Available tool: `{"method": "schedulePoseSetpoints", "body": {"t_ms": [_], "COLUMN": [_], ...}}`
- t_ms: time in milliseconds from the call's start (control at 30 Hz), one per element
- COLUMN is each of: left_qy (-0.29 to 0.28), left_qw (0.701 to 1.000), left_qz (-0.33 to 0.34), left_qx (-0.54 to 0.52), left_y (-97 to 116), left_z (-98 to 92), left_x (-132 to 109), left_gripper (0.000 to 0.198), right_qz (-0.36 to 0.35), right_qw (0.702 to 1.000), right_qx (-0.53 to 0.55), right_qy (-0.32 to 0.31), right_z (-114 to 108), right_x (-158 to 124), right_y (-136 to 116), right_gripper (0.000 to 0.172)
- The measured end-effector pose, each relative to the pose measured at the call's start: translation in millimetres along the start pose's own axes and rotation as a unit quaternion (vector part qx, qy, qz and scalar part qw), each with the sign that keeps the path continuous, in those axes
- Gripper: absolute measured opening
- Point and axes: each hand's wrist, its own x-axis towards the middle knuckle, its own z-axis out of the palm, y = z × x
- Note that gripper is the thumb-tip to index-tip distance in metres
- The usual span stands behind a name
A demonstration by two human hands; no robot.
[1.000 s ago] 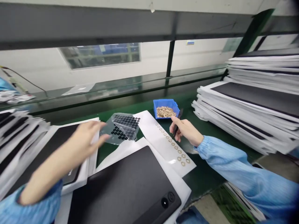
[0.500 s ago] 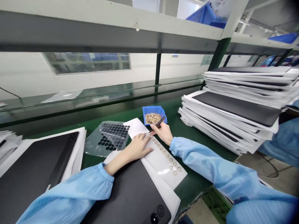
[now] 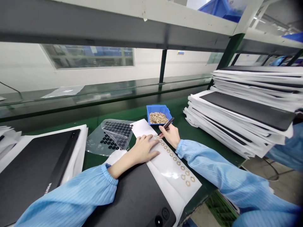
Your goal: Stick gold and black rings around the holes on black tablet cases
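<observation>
My right hand (image 3: 171,135) pinches a pair of dark tweezers (image 3: 168,123), their tips down at the far end of a glossy white sheet (image 3: 170,171). Tan ring-shaped stickers (image 3: 175,158) run along that sheet in rows. My left hand (image 3: 144,148) lies on the sheet with its fingers spread, close to the tweezer tips. Beneath my left forearm is a black flat panel (image 3: 139,195) with round openings at its near corner. Just beyond my right hand stands a blue bin (image 3: 159,108) holding many small tan rings (image 3: 158,118).
Left of my hands lies a clear plastic sheet (image 3: 94,143) with black rings (image 3: 115,134). Another black panel (image 3: 35,164) rests on white wrapping at the left. Tall stacks of wrapped panels (image 3: 248,108) stand at the right. A shelf (image 3: 118,28) spans overhead.
The view has shifted slightly, so the bench items appear a little displaced. The sheet's near end sits further right and lower. My left hand stays on it and my right hand keeps the tweezers.
</observation>
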Motion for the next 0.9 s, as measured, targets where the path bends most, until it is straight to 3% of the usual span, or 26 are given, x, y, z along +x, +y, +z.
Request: {"method": "schedulePoseSetpoints", "body": {"t_ms": [300, 433, 567, 667, 767, 900], "left_qy": [-0.001, 0.003, 0.011, 0.028, 0.056, 0.069], "left_qw": [1.000, 1.000, 1.000, 0.999, 0.998, 0.992], "left_qz": [0.002, 0.004, -0.003, -0.016, -0.007, 0.072], "left_qx": [0.015, 0.026, 0.022, 0.013, 0.001, -0.083], "left_y": [0.0, 0.0, -3.3, -7.8, -1.7, 31.0], "left_z": [-2.1, 0.7, 2.3, -5.2, -20.3, -31.3], "left_x": [0.7, 1.1, 5.4, 4.9, -17.8, -88.4], "left_gripper": [0.049, 0.049, 0.047, 0.049, 0.046, 0.030], "right_qz": [0.017, 0.016, 0.038, 0.116, 0.213, 0.242], "right_qw": [0.998, 0.994, 0.982, 0.945, 0.907, 0.909], "right_qx": [0.051, 0.104, 0.155, 0.190, 0.216, 0.258], "right_qy": [-0.011, -0.023, -0.100, -0.241, -0.293, -0.220], "right_z": [2.0, -2.8, -20.6, -37.0, -45.9, -43.8], "right_x": [2.0, -3.2, -50.2, -103.0, -147.5, -175.6], "right_y": [2.8, -14.1, -47.5, -68.0, -71.0, -56.5], "right_gripper": [0.022, 0.030, 0.039, 0.037, 0.037, 0.035]}}
